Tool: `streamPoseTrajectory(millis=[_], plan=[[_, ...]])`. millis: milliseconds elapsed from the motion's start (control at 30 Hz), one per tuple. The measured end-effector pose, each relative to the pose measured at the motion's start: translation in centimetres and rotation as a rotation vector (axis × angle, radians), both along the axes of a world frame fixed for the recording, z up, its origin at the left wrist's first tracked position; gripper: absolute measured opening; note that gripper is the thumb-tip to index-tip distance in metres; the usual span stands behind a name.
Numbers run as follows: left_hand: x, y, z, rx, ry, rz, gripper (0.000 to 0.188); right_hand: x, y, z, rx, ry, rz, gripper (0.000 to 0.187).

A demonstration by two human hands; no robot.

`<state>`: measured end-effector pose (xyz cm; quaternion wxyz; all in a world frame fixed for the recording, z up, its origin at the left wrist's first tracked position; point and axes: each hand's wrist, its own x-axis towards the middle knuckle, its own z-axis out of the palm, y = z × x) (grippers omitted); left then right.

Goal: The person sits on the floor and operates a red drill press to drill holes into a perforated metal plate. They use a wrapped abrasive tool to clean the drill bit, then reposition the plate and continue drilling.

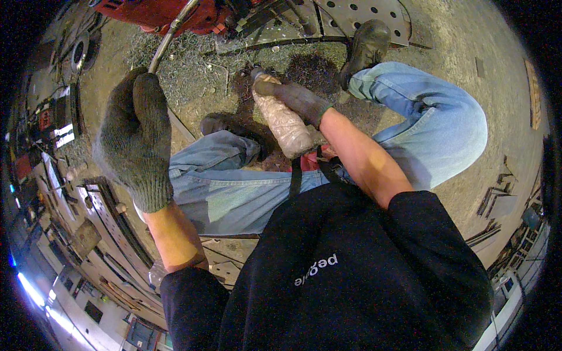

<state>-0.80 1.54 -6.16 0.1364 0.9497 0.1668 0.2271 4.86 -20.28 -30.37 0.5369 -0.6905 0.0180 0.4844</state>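
1. The floor (468, 52) was packed dirt, littered with metal shavings (187, 64) and dark swarf under the person's legs.
2. One red machine (158, 11) stood at the top edge, beside one perforated metal plate (363, 14).
3. Two legs in blue jeans (433, 117) ended in two dark boots (366, 47).
4. One clear plastic bottle (287, 126), dusty and with no label showing, pointed neck-down between the knees.
5. The right hand (293, 96), gloved, was wrapped shut around that bottle.
6. The left hand (137, 134), gloved, was closed around one grey metal pipe (170, 35).
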Motion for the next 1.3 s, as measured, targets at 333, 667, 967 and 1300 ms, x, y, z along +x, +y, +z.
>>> streamPoseTrajectory(millis=[333, 667, 967, 1300], plan=[[0.1, -0.2, 0.0, -0.044, 0.000, 0.017, 0.027, -0.1, 0.3, -2.6, -0.042, 0.019, 0.071, 0.092], [-0.2, 0.5, -0.8, -0.041, -0.055, -0.017, 0.028, -0.2, 0.4, 2.6, 0.081, 0.138, -0.047, 0.058], [-0.1, -0.2, -0.2, -0.038, 0.000, -0.011, 0.028, -0.3, 0.1, 1.3, 0.138, 0.070, 0.004, 0.079], [-0.1, 0.0, -0.6, -0.044, -0.043, -0.053, 0.027, 0.1, -0.3, 2.2, -0.006, -0.087, 0.127, 0.092]])
